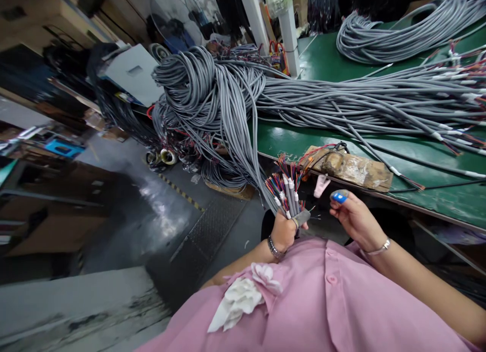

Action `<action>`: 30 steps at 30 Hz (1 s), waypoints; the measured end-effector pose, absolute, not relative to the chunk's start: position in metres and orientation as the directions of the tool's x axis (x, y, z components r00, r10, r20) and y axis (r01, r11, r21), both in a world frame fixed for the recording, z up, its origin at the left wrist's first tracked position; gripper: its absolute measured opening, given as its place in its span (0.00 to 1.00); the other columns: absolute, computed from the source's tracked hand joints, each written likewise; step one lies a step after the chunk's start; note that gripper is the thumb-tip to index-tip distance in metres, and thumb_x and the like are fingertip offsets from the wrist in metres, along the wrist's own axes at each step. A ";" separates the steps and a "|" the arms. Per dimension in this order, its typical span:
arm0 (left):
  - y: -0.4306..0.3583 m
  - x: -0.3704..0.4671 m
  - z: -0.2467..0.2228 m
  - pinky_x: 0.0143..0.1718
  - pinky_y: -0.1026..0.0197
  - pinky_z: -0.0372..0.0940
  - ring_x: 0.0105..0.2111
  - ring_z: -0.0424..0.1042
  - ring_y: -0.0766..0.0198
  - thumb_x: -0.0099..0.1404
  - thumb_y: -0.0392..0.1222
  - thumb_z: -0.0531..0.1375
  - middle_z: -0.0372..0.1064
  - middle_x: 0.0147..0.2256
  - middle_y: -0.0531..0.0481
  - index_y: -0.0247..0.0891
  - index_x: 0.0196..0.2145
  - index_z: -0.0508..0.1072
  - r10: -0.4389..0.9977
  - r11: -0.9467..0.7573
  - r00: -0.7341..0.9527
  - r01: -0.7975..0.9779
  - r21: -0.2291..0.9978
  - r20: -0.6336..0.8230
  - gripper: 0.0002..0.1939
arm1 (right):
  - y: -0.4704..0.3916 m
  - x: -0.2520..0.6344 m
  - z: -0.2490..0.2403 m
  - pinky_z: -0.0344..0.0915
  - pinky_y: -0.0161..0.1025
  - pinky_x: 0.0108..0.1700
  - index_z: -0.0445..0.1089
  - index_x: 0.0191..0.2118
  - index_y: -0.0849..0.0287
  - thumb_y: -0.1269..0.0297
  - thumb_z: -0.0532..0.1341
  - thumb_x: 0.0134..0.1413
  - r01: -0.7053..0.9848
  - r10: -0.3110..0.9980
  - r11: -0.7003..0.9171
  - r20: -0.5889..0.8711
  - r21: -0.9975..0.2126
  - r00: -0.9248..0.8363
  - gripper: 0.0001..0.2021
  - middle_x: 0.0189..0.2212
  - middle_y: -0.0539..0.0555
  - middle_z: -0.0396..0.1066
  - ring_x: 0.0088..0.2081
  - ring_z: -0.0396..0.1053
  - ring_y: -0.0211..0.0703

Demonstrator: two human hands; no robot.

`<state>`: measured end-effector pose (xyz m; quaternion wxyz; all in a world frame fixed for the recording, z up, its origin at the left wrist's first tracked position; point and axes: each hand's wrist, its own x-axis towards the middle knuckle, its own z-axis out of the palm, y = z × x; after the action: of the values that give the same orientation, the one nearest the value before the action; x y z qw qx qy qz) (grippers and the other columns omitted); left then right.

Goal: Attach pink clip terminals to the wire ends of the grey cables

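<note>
The left hand (284, 230) closes its fingers around a bundle of round grey cables with multicoloured wire ends (291, 192), which fan out above the grip, while the right hand (357, 219) curls its fingers nearby, whether around anything I cannot tell.

Fan (174, 17) at back; striped tape (182, 192) on floor (125, 215).

The left hand (287, 231) is curled into a tight grip in front of the torso (304, 301), short of the tabletop's (436, 192) near edge. The right hand (353, 218) is raised closer to that edge, digits bent inward (whether their tips meet is unclear), its forearm (425, 281) bare.
</note>
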<state>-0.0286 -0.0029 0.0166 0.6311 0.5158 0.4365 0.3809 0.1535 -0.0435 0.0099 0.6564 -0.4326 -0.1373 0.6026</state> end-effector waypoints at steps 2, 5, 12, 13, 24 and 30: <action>-0.003 -0.028 0.018 0.22 0.63 0.60 0.17 0.65 0.67 0.55 0.46 0.66 0.67 0.16 0.51 0.34 0.22 0.73 0.934 0.168 0.327 -0.044 0.985 -0.145 0.13 | -0.046 0.153 0.012 0.62 0.34 0.30 0.71 0.31 0.56 0.62 0.68 0.47 -0.656 0.932 -0.182 -0.341 -0.733 0.123 0.07 0.26 0.48 0.64 0.28 0.60 0.35; -0.003 -0.027 0.022 0.23 0.63 0.61 0.18 0.66 0.66 0.55 0.47 0.66 0.67 0.16 0.51 0.34 0.20 0.73 0.929 0.159 0.345 -0.047 0.986 -0.134 0.14 | -0.048 0.145 0.014 0.61 0.34 0.30 0.72 0.33 0.57 0.61 0.69 0.47 -0.576 0.942 -0.269 -0.337 -0.772 0.012 0.09 0.26 0.49 0.65 0.27 0.60 0.35; -0.004 -0.029 0.022 0.26 0.64 0.61 0.20 0.68 0.66 0.56 0.48 0.65 0.68 0.17 0.49 0.34 0.20 0.74 0.920 0.146 0.370 -0.009 0.989 -0.133 0.15 | -0.044 0.129 0.016 0.56 0.35 0.29 0.71 0.31 0.59 0.60 0.69 0.46 -0.354 0.969 -0.223 -0.247 -0.908 0.025 0.09 0.25 0.48 0.67 0.26 0.60 0.35; -0.003 -0.029 0.021 0.25 0.64 0.61 0.20 0.67 0.66 0.56 0.48 0.65 0.68 0.17 0.50 0.34 0.21 0.74 0.919 0.150 0.370 -0.010 0.989 -0.135 0.15 | -0.044 0.128 0.016 0.56 0.35 0.29 0.71 0.30 0.59 0.61 0.69 0.47 -0.360 0.970 -0.216 -0.243 -0.907 0.028 0.09 0.25 0.48 0.68 0.26 0.60 0.35; -0.003 -0.028 0.021 0.25 0.64 0.60 0.19 0.66 0.67 0.57 0.48 0.64 0.68 0.17 0.50 0.33 0.21 0.74 0.922 0.183 0.358 -0.066 0.981 -0.148 0.15 | -0.044 0.122 0.011 0.56 0.35 0.30 0.69 0.30 0.58 0.64 0.68 0.47 -0.527 0.970 -0.205 -0.245 -0.825 0.007 0.07 0.23 0.47 0.67 0.25 0.61 0.34; 0.000 -0.026 0.021 0.25 0.64 0.61 0.20 0.68 0.66 0.55 0.49 0.65 0.69 0.18 0.49 0.33 0.21 0.73 0.881 0.253 0.434 -0.091 0.963 -0.191 0.16 | -0.043 0.116 0.012 0.58 0.35 0.29 0.68 0.31 0.57 0.65 0.66 0.48 -0.683 0.961 -0.249 -0.265 -0.686 -0.084 0.06 0.24 0.48 0.69 0.26 0.67 0.37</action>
<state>-0.0262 0.0001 0.0206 0.6850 0.4978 0.3967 0.3544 0.1158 -0.0428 0.0122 0.5797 -0.3492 -0.1984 0.7089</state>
